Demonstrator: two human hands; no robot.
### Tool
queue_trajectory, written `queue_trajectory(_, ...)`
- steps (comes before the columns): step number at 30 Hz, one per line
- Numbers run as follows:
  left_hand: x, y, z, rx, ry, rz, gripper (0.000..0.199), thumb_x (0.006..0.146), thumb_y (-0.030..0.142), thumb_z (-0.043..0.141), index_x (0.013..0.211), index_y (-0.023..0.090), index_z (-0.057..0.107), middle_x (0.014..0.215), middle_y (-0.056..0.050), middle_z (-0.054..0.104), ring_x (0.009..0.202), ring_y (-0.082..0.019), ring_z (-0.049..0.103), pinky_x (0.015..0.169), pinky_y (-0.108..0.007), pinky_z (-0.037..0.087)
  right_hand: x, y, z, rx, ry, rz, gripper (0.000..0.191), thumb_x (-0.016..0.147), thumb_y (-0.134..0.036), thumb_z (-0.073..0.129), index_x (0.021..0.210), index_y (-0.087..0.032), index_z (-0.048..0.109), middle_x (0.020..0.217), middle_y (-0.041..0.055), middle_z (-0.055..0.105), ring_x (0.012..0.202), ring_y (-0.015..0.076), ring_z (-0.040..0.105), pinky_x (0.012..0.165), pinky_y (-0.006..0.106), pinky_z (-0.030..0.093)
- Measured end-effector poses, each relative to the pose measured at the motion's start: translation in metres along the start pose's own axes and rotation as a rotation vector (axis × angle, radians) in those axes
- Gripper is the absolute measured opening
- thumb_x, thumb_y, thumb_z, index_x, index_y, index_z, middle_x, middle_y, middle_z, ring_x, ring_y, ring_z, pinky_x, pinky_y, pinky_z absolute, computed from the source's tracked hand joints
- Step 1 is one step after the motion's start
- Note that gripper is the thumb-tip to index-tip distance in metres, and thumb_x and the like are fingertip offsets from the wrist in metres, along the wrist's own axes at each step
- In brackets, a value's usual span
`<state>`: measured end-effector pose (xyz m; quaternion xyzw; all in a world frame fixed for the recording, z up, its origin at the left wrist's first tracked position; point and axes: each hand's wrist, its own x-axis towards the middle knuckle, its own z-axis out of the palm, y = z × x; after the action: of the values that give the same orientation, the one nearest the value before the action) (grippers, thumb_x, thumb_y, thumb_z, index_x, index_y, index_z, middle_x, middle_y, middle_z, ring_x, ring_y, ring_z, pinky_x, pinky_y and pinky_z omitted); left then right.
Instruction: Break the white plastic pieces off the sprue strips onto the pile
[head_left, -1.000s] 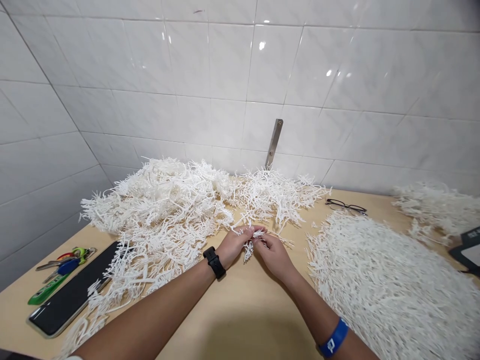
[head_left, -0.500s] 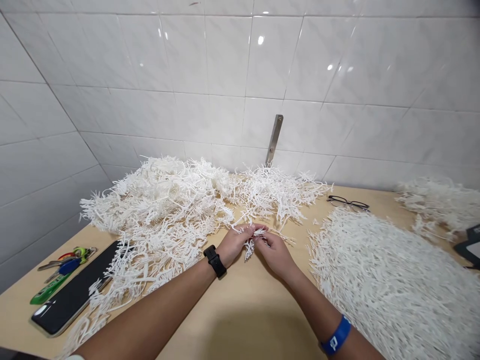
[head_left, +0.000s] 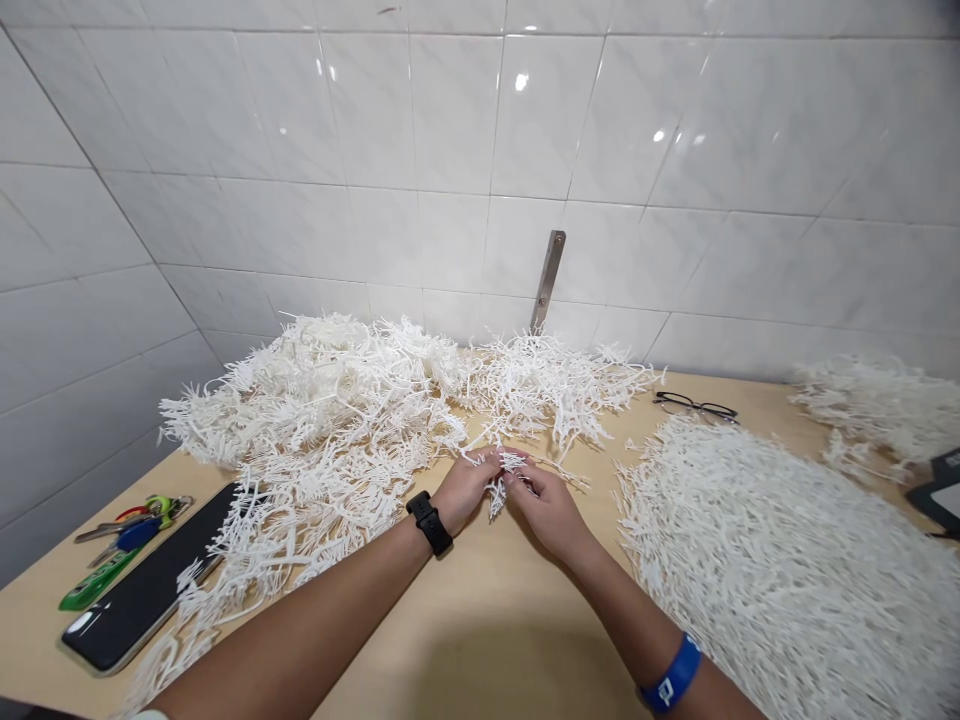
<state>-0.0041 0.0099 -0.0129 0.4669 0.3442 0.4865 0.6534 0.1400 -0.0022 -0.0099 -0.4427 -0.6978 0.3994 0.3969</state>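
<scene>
Near the middle of the wooden table (head_left: 480, 620), my left hand (head_left: 466, 487) and my right hand (head_left: 541, 500) meet around a small bunch of thin white branched pieces (head_left: 513, 462). The fingers of both hands are closed on it, thumbs close together, and some strands hang below between them. Left of and behind my hands spreads a big tangled heap of white branched strands (head_left: 330, 400). A smaller heap (head_left: 547, 385) lies just beyond my fingertips. To the right is a wide pile of short loose white pieces (head_left: 772, 560).
A black phone (head_left: 150, 590) and keys with coloured tags (head_left: 139, 525) lie at the left. Glasses (head_left: 696, 406) rest behind the right pile. Another white heap (head_left: 877, 405) and a dark-edged object (head_left: 941, 490) are far right. A metal bracket (head_left: 548, 280) stands against the tiled wall (head_left: 450, 120).
My right hand's fingers have shifted slightly left, nearer to my left thumb, and the white tips between the hands have turned a little. The heaps look the same.
</scene>
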Motion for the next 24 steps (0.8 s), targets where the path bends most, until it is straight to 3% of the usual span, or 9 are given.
queue_trajectory(5, 0.002, -0.002, -0.001, -0.001, 0.082, -0.003, 0.018, 0.074, 0.033, 0.065, 0.074, 0.015, 0.064, 0.070, -0.003, 0.064, 0.064, -0.013, 0.055, 0.063, -0.024, 0.041, -0.004, -0.006, 0.002, 0.077, -0.039, 0.010, 0.030, 0.086, -0.039, 0.048, 0.064, -0.018, 0.048, 0.063, -0.0017, 0.046, 0.063, 0.0130, 0.040, 0.061, 0.026, 0.033)
queue_trajectory(10, 0.005, 0.000, -0.002, -0.138, 0.254, 0.010, 0.030, 0.079, 0.044, 0.062, 0.067, 0.017, 0.054, 0.053, 0.001, 0.056, 0.050, -0.010, 0.048, 0.056, -0.024, 0.039, -0.008, -0.008, 0.010, 0.256, -0.124, 0.083, 0.033, 0.081, -0.038, 0.055, 0.058, -0.020, 0.041, 0.053, -0.0055, 0.034, 0.052, 0.0090, 0.028, 0.050, 0.024, 0.023)
queue_trajectory(14, 0.006, 0.001, -0.002, -0.173, 0.139, -0.006, 0.037, 0.074, 0.050, 0.068, 0.081, 0.014, 0.062, 0.081, -0.007, 0.069, 0.069, -0.015, 0.061, 0.071, -0.028, 0.046, -0.004, -0.005, 0.002, 0.692, -0.035, 0.312, 0.022, 0.079, -0.037, 0.058, 0.068, -0.022, 0.046, 0.047, -0.0091, 0.032, 0.043, 0.0074, 0.021, 0.041, 0.022, 0.019)
queue_trajectory(17, 0.006, 0.002, 0.000, -0.174, 0.091, -0.025, 0.042, 0.072, 0.051, 0.071, 0.086, 0.012, 0.065, 0.097, -0.012, 0.070, 0.079, -0.017, 0.064, 0.075, -0.030, 0.048, 0.000, -0.006, -0.008, 0.913, 0.037, 0.429, 0.013, 0.074, -0.032, 0.059, 0.077, -0.022, 0.052, 0.049, -0.0079, 0.039, 0.043, 0.0085, 0.031, 0.041, 0.021, 0.028)
queue_trajectory(21, 0.004, 0.004, 0.002, -0.160, 0.041, -0.018, 0.045, 0.077, 0.053, 0.066, 0.092, 0.011, 0.068, 0.094, -0.012, 0.070, 0.076, -0.018, 0.065, 0.071, -0.030, 0.049, 0.001, -0.012, -0.014, 0.986, 0.025, 0.508, 0.018, 0.066, -0.020, 0.060, 0.083, -0.019, 0.057, 0.065, -0.0016, 0.054, 0.053, 0.0100, 0.048, 0.044, 0.020, 0.035)
queue_trajectory(24, 0.003, 0.005, 0.002, -0.134, 0.005, 0.006, 0.045, 0.080, 0.053, 0.062, 0.095, 0.011, 0.069, 0.090, -0.011, 0.070, 0.072, -0.017, 0.064, 0.071, -0.029, 0.049, 0.001, -0.015, -0.014, 0.937, -0.012, 0.496, 0.016, 0.070, -0.023, 0.059, 0.085, -0.020, 0.058, 0.075, 0.0017, 0.059, 0.059, 0.0108, 0.051, 0.043, 0.019, 0.034)
